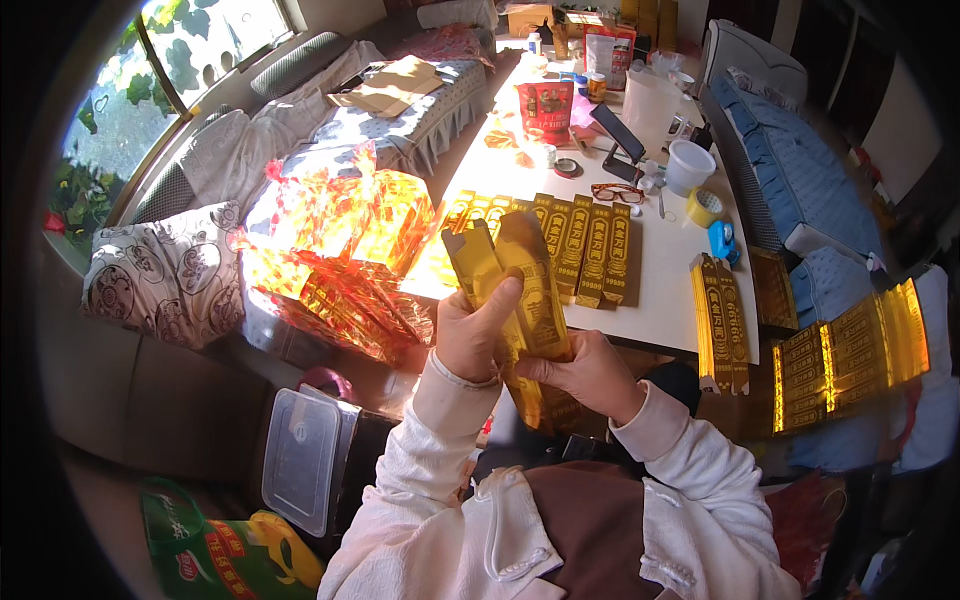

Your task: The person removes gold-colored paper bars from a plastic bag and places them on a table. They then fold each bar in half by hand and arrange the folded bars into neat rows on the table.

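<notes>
My left hand [474, 330] grips a gold printed cardboard carton [534, 311] from the left, its thumb pressed on the face. My right hand [592, 375] holds the same carton lower down on the right side. The carton is long and narrow, tilted over the table's near edge, with flaps spread at its upper end. Whether it is one piece or two cannot be made out. Just beyond it, a row of matching gold boxes [594, 251] lies side by side on the white table [664, 315]. Flattened gold cartons [718, 319] are stacked at the table's right edge.
Red-and-gold plastic bags [352, 255] hold more gold boxes at left. Glasses [617, 193], yellow tape [705, 207], a blue tape dispenser [723, 241] and a phone on a stand [619, 133] are farther back. Gold printed sheets [840, 360] lie right; a lidded plastic bin [301, 457] stands lower left.
</notes>
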Demonstrator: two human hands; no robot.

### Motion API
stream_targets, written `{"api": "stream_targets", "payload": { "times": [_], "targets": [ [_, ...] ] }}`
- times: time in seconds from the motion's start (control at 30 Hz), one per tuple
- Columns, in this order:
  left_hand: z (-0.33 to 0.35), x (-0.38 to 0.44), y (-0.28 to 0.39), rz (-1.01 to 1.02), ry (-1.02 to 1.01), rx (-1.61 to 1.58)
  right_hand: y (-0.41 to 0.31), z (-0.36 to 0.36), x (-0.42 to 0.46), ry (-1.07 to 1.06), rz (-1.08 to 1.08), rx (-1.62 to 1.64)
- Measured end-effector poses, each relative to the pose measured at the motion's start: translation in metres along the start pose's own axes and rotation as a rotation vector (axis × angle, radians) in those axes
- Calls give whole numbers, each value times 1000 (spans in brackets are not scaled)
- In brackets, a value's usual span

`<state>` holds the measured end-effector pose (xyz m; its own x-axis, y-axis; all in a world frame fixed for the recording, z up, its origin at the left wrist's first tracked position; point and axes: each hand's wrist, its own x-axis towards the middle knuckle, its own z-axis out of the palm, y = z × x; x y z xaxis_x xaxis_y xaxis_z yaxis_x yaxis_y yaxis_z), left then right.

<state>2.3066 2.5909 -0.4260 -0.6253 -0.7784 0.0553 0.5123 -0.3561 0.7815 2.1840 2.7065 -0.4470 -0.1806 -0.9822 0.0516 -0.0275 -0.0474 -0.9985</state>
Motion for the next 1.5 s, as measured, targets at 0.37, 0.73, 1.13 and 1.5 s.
{"api": "stream_targets", "payload": {
  "times": [0.37,0.73,1.13,1.5],
  "targets": [
    [-10,-2,34,137,-19,-105,17,12,-37,98,-80,-405],
    [-2,-22,-8,400,130,374,47,15,-50,-34,-210,-1017],
    [-27,-63,-62,364,142,458,21,30,-22,-56,-61,-604],
    [-49,-71,-57,430,-87,866,58,20,3,-19,-168,-571]
  ]
}}
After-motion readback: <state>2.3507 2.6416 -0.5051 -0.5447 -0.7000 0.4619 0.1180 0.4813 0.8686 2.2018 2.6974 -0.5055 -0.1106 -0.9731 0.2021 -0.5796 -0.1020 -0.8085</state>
